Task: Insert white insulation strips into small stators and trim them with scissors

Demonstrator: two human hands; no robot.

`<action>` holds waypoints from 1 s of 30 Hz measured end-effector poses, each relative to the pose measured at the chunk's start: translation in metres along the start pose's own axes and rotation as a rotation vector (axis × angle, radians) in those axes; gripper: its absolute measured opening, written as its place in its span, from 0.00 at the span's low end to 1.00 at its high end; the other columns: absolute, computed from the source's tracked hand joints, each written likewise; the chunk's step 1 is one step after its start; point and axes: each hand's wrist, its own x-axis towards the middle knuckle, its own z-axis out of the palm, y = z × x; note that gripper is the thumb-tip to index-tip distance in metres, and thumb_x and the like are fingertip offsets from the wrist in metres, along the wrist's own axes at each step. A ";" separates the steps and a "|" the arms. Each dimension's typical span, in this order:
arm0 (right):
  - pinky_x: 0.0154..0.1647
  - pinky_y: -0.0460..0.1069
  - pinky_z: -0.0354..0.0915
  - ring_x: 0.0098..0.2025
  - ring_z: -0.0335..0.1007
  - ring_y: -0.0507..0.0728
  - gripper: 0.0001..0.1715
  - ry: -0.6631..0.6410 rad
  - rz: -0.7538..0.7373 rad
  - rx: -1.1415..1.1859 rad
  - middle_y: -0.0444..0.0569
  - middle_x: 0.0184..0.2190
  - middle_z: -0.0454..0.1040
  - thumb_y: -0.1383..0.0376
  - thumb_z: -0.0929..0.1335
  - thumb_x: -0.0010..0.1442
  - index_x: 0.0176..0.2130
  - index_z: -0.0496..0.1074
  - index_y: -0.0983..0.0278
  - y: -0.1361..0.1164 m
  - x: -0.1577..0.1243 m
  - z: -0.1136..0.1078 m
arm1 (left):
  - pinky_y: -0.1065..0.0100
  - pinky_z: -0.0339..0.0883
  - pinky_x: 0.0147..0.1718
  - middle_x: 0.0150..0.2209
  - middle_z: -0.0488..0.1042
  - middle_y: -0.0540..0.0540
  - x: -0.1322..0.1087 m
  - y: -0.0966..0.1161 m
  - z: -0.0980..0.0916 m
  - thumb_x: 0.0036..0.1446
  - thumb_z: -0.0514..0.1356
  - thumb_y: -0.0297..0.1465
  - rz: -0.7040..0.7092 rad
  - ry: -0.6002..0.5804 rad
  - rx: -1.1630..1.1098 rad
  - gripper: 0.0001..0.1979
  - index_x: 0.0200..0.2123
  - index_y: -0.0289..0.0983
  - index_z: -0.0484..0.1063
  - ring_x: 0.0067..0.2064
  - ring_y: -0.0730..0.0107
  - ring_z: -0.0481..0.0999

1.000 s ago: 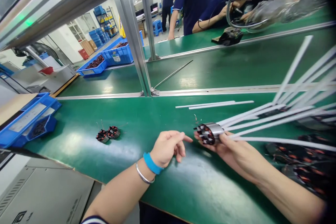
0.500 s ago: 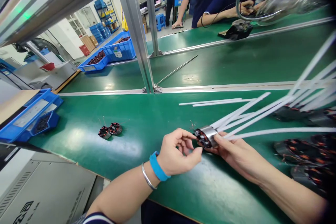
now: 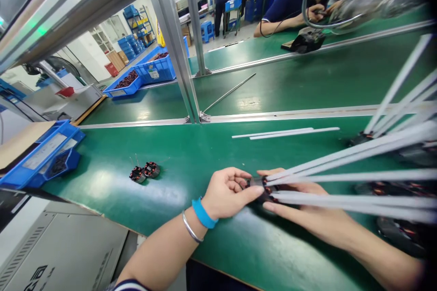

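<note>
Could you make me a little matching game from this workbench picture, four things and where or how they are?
1. Left hand
2. Wristband
3. Two small coil parts
4. Two loose white sticks

A. Lying just short of the metal rail
B. Thumb and fingers on a coil part
C. Bright blue
D. Side by side on the left of the green bench

Pairs: 1-B, 2-C, 3-D, 4-A

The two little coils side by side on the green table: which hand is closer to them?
Left. The left hand is to the right of the coils, not touching them; the right hand is farther right, past the left hand.
</note>
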 end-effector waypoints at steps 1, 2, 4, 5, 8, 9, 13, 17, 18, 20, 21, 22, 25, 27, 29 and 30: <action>0.53 0.62 0.67 0.48 0.72 0.66 0.23 -0.006 -0.044 -0.047 0.54 0.45 0.76 0.49 0.74 0.43 0.36 0.77 0.60 -0.002 -0.001 0.000 | 0.77 0.58 0.18 0.21 0.67 0.53 0.002 -0.002 0.000 0.40 0.69 0.44 -0.010 0.011 -0.004 0.22 0.30 0.32 0.69 0.19 0.83 0.64; 0.51 0.61 0.69 0.47 0.72 0.65 0.22 -0.021 -0.079 -0.073 0.54 0.45 0.76 0.49 0.73 0.46 0.37 0.77 0.60 -0.004 -0.001 0.001 | 0.77 0.58 0.17 0.19 0.66 0.53 0.003 -0.004 0.000 0.42 0.68 0.45 -0.011 0.033 0.009 0.21 0.26 0.33 0.68 0.18 0.82 0.64; 0.46 0.58 0.72 0.43 0.73 0.62 0.19 -0.067 -0.138 -0.098 0.53 0.42 0.75 0.52 0.71 0.50 0.39 0.77 0.60 -0.007 -0.001 0.001 | 0.76 0.58 0.17 0.17 0.67 0.52 0.004 -0.005 0.000 0.45 0.66 0.44 0.024 0.073 0.089 0.19 0.23 0.33 0.68 0.18 0.79 0.67; 0.44 0.57 0.72 0.42 0.73 0.62 0.17 -0.089 -0.162 -0.109 0.53 0.40 0.75 0.54 0.71 0.50 0.39 0.77 0.60 -0.007 -0.001 0.001 | 0.76 0.60 0.18 0.18 0.69 0.51 0.003 -0.004 -0.001 0.47 0.66 0.43 0.059 0.085 0.143 0.18 0.23 0.33 0.69 0.19 0.77 0.70; 0.42 0.55 0.70 0.38 0.71 0.60 0.12 -0.112 -0.219 -0.135 0.52 0.37 0.74 0.61 0.70 0.49 0.36 0.77 0.61 -0.007 -0.002 0.000 | 0.74 0.66 0.22 0.21 0.74 0.48 0.000 0.004 -0.008 0.49 0.65 0.40 0.198 0.210 0.244 0.15 0.25 0.33 0.72 0.22 0.73 0.75; 0.41 0.54 0.70 0.38 0.71 0.59 0.12 -0.109 -0.233 -0.141 0.51 0.36 0.73 0.63 0.70 0.48 0.36 0.77 0.61 -0.007 -0.003 -0.001 | 0.73 0.68 0.23 0.22 0.75 0.48 0.000 0.008 -0.011 0.49 0.65 0.41 0.239 0.294 0.233 0.15 0.26 0.34 0.72 0.22 0.73 0.75; 0.40 0.50 0.68 0.39 0.68 0.57 0.10 -0.070 -0.309 -0.203 0.48 0.34 0.73 0.66 0.71 0.44 0.32 0.75 0.61 -0.005 -0.001 -0.002 | 0.73 0.69 0.25 0.21 0.74 0.49 0.007 0.012 -0.021 0.49 0.64 0.49 0.234 0.419 0.169 0.21 0.30 0.35 0.70 0.23 0.73 0.75; 0.39 0.48 0.66 0.39 0.66 0.55 0.13 -0.046 -0.368 -0.297 0.46 0.34 0.71 0.65 0.73 0.42 0.33 0.73 0.62 -0.003 0.003 -0.004 | 0.74 0.49 0.13 0.15 0.63 0.52 0.013 -0.004 -0.010 0.47 0.51 0.63 -0.098 -0.099 0.343 0.33 0.21 0.36 0.62 0.14 0.77 0.61; 0.38 0.47 0.66 0.38 0.66 0.54 0.13 -0.060 -0.376 -0.319 0.44 0.32 0.70 0.64 0.73 0.42 0.32 0.73 0.62 -0.004 0.002 -0.005 | 0.74 0.48 0.14 0.14 0.60 0.54 0.013 -0.007 -0.006 0.46 0.52 0.64 -0.077 -0.136 0.375 0.33 0.19 0.37 0.60 0.15 0.78 0.59; 0.34 0.45 0.65 0.34 0.66 0.53 0.13 -0.096 -0.376 -0.361 0.42 0.30 0.67 0.62 0.73 0.41 0.30 0.72 0.61 -0.006 0.000 -0.006 | 0.74 0.50 0.17 0.15 0.56 0.55 0.010 -0.011 0.001 0.46 0.55 0.61 0.047 -0.098 0.400 0.32 0.17 0.37 0.57 0.17 0.80 0.56; 0.33 0.44 0.64 0.33 0.66 0.52 0.14 -0.110 -0.369 -0.383 0.42 0.30 0.67 0.61 0.74 0.40 0.30 0.73 0.61 -0.007 -0.002 -0.007 | 0.74 0.51 0.18 0.15 0.55 0.55 0.009 -0.012 0.002 0.47 0.57 0.60 0.108 -0.048 0.393 0.32 0.16 0.37 0.57 0.18 0.80 0.55; 0.32 0.44 0.64 0.33 0.66 0.52 0.15 -0.120 -0.359 -0.407 0.42 0.30 0.67 0.60 0.74 0.39 0.30 0.73 0.61 -0.008 -0.003 -0.009 | 0.74 0.51 0.19 0.15 0.54 0.55 0.009 -0.012 0.001 0.48 0.57 0.59 0.160 0.015 0.371 0.31 0.16 0.37 0.57 0.18 0.80 0.55; 0.30 0.45 0.63 0.31 0.66 0.52 0.17 -0.122 -0.305 -0.492 0.42 0.31 0.67 0.57 0.74 0.39 0.31 0.73 0.60 -0.011 0.000 -0.014 | 0.73 0.53 0.18 0.15 0.59 0.53 0.014 -0.007 -0.011 0.48 0.59 0.57 0.272 0.251 0.192 0.30 0.16 0.36 0.60 0.18 0.79 0.57; 0.31 0.47 0.64 0.32 0.67 0.54 0.18 -0.080 -0.234 -0.561 0.44 0.32 0.68 0.57 0.73 0.41 0.33 0.73 0.61 -0.012 0.007 -0.016 | 0.73 0.58 0.18 0.18 0.66 0.52 0.020 -0.005 -0.024 0.41 0.64 0.56 0.316 0.361 0.044 0.28 0.18 0.36 0.64 0.18 0.77 0.61; 0.32 0.51 0.66 0.33 0.69 0.58 0.22 -0.022 -0.149 -0.630 0.50 0.36 0.70 0.57 0.73 0.43 0.38 0.73 0.64 -0.013 0.017 -0.016 | 0.72 0.61 0.18 0.21 0.71 0.49 0.027 -0.006 -0.033 0.33 0.68 0.55 0.303 0.381 0.013 0.27 0.22 0.36 0.70 0.19 0.74 0.66; 0.33 0.53 0.67 0.34 0.70 0.60 0.24 0.000 -0.113 -0.658 0.53 0.37 0.71 0.58 0.73 0.44 0.41 0.73 0.67 -0.014 0.021 -0.015 | 0.71 0.63 0.19 0.23 0.74 0.47 0.030 -0.008 -0.035 0.31 0.69 0.54 0.290 0.364 0.050 0.28 0.25 0.36 0.72 0.21 0.73 0.68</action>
